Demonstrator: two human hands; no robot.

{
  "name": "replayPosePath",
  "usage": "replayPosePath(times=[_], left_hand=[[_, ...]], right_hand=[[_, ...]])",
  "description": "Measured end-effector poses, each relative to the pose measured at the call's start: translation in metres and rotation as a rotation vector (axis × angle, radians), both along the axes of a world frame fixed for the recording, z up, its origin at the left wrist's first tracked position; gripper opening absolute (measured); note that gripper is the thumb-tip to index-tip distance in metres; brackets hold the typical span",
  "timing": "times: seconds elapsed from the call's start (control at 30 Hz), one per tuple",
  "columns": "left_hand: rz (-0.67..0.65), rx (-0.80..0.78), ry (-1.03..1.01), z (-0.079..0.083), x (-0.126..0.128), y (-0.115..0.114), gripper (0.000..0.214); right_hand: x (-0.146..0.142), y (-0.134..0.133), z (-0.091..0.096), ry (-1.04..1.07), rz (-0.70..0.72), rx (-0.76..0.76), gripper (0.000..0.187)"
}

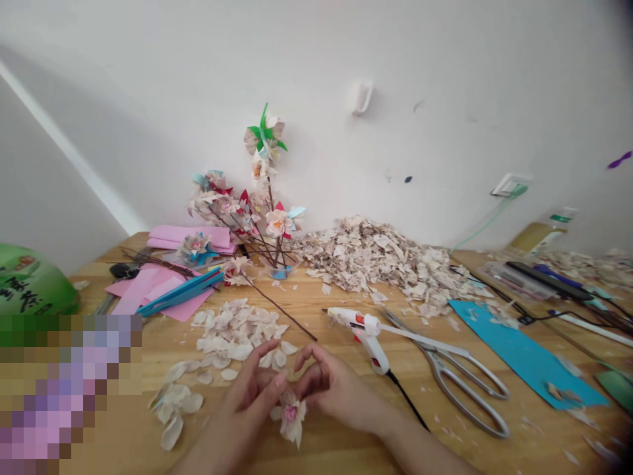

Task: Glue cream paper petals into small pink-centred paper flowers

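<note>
Both my hands meet low in the middle of the wooden table (316, 323). My left hand (254, 389) and my right hand (326, 386) pinch a small handmade flower (291, 417) with pale petals and a pink centre between their fingertips. Loose pale petals (232, 333) lie spread just beyond and to the left of my hands. A thin brown stem (281, 311) lies across the table past the petals.
A white glue gun (363, 330) and large metal scissors (455, 376) lie right of my hands. A heap of shell scraps (380, 257), a bouquet of paper flowers (262, 211), pink paper (163, 290), a blue sheet (524, 356) and a green bag (30, 280) surround them.
</note>
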State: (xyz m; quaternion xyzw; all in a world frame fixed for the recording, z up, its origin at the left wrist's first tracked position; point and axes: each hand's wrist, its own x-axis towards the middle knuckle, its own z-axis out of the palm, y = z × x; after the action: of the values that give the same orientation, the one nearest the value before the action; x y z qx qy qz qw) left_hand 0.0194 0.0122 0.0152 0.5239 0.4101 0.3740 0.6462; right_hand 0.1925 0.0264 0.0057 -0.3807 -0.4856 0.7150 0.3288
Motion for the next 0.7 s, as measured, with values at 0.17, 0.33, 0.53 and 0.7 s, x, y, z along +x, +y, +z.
replayPosePath(times=[0.17, 0.33, 0.53, 0.7], left_hand=[[0.018, 0.056, -0.010, -0.0046, 0.0034, -0.0007, 0.073], [0.032, -0.001, -0.017, -0.0047, 0.0054, -0.0007, 0.066], [0.010, -0.052, -0.018, -0.0053, 0.0046, 0.0002, 0.062], [0.007, -0.075, 0.008, -0.0069, 0.0045, 0.0021, 0.067]], right_hand=[[-0.0004, -0.0016, 0.0012, -0.042, -0.005, 0.018, 0.041], [0.0002, -0.0042, 0.0016, -0.073, 0.030, 0.051, 0.038], [0.0017, -0.0058, 0.0003, -0.112, 0.066, 0.081, 0.040], [0.0023, -0.0062, -0.0007, -0.095, 0.101, 0.088, 0.038]])
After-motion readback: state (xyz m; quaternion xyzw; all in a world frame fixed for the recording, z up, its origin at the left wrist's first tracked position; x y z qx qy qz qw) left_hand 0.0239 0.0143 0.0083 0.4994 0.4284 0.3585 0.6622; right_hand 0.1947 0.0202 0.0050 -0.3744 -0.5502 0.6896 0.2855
